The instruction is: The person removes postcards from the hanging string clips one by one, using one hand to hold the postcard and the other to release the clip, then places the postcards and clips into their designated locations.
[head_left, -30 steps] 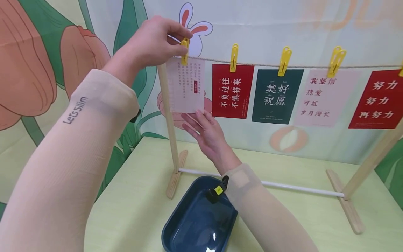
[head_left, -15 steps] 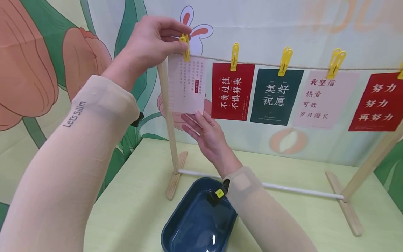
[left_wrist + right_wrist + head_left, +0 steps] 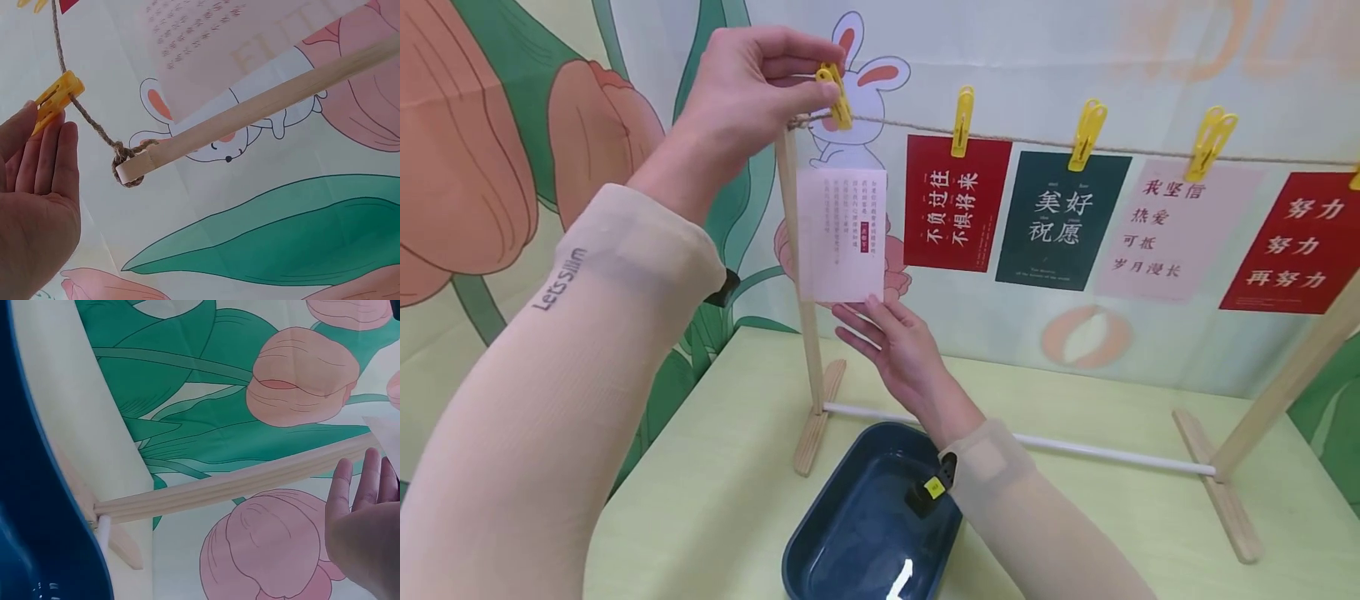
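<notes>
My left hand [image 3: 733, 108] pinches a yellow clothespin [image 3: 841, 104] by its handle ends, near the left end of a twine line [image 3: 910, 125]. In the left wrist view the twine runs right at the tip of the clothespin [image 3: 67, 87]. My right hand [image 3: 910, 354] holds a pale pink card [image 3: 842, 242] by its lower right corner, thumb in front and fingers behind. The card, with small vertical print, stands upright, its top edge below the twine. In the right wrist view just a corner of the card [image 3: 382, 434] shows above the fingertips.
A red card [image 3: 957, 204], a dark green card [image 3: 1063, 221] and more cards hang from yellow clothespins to the right. Wooden posts [image 3: 808, 350] with a white crossbar [image 3: 1112, 452] carry the twine. A dark blue basin [image 3: 857, 533] stands on the table in front.
The pale pink card has come down from the twine with my right hand, leaving a gap below the clothespin. My left hand has shifted slightly up and left, the clothespin now tilted.
</notes>
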`<state>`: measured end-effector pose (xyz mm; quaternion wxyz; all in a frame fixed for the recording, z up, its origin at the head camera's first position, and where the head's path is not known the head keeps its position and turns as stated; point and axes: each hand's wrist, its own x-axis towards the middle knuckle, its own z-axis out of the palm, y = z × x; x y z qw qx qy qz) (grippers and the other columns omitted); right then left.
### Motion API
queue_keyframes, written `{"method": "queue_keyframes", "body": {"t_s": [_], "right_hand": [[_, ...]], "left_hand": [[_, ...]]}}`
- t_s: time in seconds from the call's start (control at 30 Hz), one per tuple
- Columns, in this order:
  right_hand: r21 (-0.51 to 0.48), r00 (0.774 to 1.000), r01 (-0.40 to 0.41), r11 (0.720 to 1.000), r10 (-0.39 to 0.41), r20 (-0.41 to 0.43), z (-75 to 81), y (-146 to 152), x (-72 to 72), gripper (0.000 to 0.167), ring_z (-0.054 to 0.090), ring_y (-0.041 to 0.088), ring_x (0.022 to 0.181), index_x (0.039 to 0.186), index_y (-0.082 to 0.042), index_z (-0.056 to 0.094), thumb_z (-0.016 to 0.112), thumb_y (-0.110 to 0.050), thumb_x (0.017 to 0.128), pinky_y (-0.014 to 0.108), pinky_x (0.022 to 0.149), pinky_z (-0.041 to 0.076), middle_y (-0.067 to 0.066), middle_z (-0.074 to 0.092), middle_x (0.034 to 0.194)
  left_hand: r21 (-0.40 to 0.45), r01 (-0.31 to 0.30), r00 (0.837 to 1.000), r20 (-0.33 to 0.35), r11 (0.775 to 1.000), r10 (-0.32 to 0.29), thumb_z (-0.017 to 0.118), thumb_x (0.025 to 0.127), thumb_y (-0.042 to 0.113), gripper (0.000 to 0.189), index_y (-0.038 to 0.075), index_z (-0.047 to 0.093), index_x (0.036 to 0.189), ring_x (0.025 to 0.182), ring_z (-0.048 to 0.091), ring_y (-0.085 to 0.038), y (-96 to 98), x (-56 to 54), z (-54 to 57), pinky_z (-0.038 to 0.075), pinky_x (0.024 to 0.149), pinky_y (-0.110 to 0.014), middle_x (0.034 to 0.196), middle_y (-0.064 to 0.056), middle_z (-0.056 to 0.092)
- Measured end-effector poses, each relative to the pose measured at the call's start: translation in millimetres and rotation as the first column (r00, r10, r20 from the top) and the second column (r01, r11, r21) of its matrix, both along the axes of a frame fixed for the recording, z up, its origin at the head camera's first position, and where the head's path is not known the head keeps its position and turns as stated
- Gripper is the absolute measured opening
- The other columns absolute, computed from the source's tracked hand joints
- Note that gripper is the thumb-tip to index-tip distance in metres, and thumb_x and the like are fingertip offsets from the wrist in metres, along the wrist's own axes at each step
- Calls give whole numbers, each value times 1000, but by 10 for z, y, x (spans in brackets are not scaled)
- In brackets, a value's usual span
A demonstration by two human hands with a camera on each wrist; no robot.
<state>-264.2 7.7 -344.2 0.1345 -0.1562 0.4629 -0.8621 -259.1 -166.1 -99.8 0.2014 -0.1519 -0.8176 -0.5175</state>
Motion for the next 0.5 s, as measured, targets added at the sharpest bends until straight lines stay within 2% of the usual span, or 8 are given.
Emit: {"method": "queue_keyframes", "body": {"t_s": [0.13,0.33,0.5], "right_hand": [[16,1000,-4,1000,4,-2,-37,22,34,42,66,25,133,154,-15,57,56,-22,113,41,113,50,9,68,143],[28,1000,3,1000,-3,-8,-22,32,69,40,69,25,130,152,-11,59,54,-19,113,42,110,52,9,72,136],[34,1000,3,999,-3,8,-29,73,117,41,68,25,130,153,-12,57,55,-21,113,41,110,52,10,70,140]], "left_hand": [[31,-11,1000,-12,999,11,78,99,23,37,18,74,136,125,65,-18,20,-12,4,51,109,-27,140,3,71],[66,-28,999,-17,997,29,78,99,20,34,19,77,133,124,65,-19,14,-4,36,50,110,-26,138,2,72],[23,-44,999,-12,999,45,78,99,20,32,19,78,131,125,67,-17,8,44,68,50,110,-27,137,1,73]]}}
